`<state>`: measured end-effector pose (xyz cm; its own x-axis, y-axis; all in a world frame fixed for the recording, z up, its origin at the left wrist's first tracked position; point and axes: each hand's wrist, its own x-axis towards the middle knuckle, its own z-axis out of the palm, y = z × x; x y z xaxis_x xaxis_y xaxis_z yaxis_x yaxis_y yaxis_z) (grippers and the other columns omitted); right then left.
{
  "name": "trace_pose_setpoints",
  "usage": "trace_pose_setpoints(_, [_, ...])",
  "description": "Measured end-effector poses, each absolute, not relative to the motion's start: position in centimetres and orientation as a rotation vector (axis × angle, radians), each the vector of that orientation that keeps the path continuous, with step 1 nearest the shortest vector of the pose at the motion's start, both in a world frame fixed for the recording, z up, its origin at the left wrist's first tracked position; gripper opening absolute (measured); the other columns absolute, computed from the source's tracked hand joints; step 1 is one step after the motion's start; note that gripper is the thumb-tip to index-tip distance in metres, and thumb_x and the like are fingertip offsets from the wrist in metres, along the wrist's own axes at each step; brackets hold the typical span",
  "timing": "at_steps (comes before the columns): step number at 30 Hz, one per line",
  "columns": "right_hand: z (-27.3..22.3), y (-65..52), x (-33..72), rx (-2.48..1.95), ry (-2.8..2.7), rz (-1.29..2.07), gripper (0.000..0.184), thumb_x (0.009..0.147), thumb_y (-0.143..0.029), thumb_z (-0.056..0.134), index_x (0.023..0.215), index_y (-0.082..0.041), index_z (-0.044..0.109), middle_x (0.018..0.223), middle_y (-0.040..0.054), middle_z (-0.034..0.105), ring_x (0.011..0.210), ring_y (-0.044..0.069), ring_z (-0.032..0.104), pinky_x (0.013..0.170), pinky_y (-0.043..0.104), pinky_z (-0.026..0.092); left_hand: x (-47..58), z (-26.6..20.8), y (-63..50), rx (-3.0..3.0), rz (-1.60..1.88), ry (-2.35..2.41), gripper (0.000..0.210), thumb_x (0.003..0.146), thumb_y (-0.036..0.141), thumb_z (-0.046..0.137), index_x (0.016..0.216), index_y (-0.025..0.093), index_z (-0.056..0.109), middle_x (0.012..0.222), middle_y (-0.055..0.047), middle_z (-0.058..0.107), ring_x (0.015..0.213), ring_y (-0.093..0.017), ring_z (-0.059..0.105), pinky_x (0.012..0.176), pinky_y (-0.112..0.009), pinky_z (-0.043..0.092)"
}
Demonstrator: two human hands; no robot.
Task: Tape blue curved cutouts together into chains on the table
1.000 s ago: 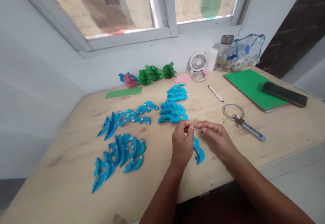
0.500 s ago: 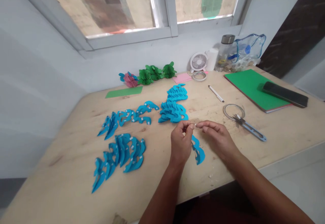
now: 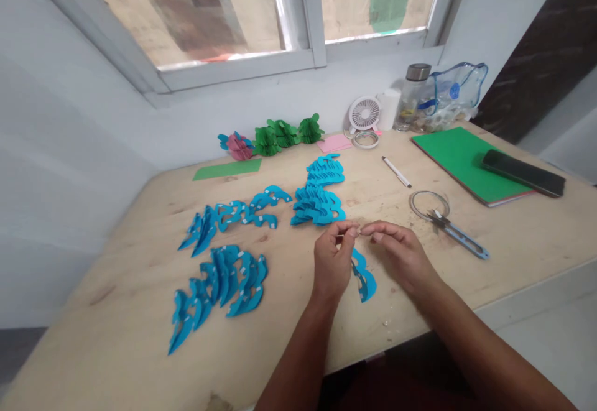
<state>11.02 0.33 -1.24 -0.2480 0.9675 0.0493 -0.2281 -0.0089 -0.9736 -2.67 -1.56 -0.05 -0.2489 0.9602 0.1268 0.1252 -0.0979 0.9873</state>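
Observation:
My left hand point(image 3: 333, 265) is closed in a pinch, thumb against forefinger, on a tiny whitish scrap, too small to name for certain. My right hand point(image 3: 405, 257) meets it at the fingertips, its fingers drawn together in a pinch; whatever they hold is hidden. Under and between the hands lies a wavy blue paper cutout point(image 3: 367, 279), partly covered by the left hand. Just beyond the fingers sits a bunch of folded blue cutouts point(image 3: 319, 204), with another blue bunch point(image 3: 325, 171) behind it.
Blue cutouts with white patches point(image 3: 233, 277) lie in two rows at left. Right of my hands are a blue cutter point(image 3: 461, 240), a wire ring point(image 3: 413, 198), a pen point(image 3: 396, 171) and a phone point(image 3: 525, 173) on green sheets point(image 3: 457, 159). A small fan point(image 3: 365, 114) stands behind.
The hands stay almost in place; only the fingertips have shifted slightly around the tiny scrap. Everything on the table lies as before.

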Motion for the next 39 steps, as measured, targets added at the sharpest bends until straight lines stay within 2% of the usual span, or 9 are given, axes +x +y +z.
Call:
trace_pose_setpoints(17, [-1.21,0.27,10.98,-0.914,-1.169,1.488,0.014,0.075,-0.030,0.064,0.083,-0.023,0.073,0.090,0.0038,0.072,0.090,0.020,0.061,0.089,0.036,0.042,-2.54,-0.10,-1.48,1.197,1.396,1.443,0.012,0.075,0.018,0.059,0.083,0.016,0.068,0.079,-0.003,0.069,0.069,-0.014,0.059,0.064,-0.024,0.045])
trace_pose_setpoints(23, [-0.95,0.21,10.99,-0.921,-1.165,1.511,0.014,0.076,-0.030,0.064,0.084,-0.023,0.073,0.092,0.0039,0.072,0.091,0.020,0.061,0.088,0.035,0.043,-2.52,-0.26,-1.57,1.206,1.389,1.435,0.011,0.075,0.022,0.060,0.082,0.016,0.068,0.076,-0.003,0.068,0.065,-0.014,0.058,0.059,-0.024,0.046])
trace_pose_setpoints(35, [-0.79,0.14,10.88,-0.899,-1.123,1.535,0.012,0.075,-0.027,0.065,0.082,-0.023,0.074,0.088,0.0030,0.072,0.088,0.019,0.061,0.087,0.033,0.042,-2.49,-0.13,-1.57,1.236,1.373,1.470,0.009,0.075,0.020,0.059,0.079,0.016,0.066,0.074,-0.002,0.067,0.065,-0.013,0.056,0.062,-0.024,0.045])
trace_pose_setpoints(39, [-0.66,0.16,10.88,-0.924,-1.139,1.519,0.013,0.075,-0.029,0.065,0.082,-0.023,0.074,0.089,0.0039,0.072,0.089,0.020,0.062,0.088,0.035,0.043,-2.45,0.14,-1.58,1.212,1.381,1.482,0.008,0.073,0.020,0.060,0.077,0.016,0.066,0.071,-0.001,0.066,0.061,-0.013,0.055,0.058,-0.024,0.044])
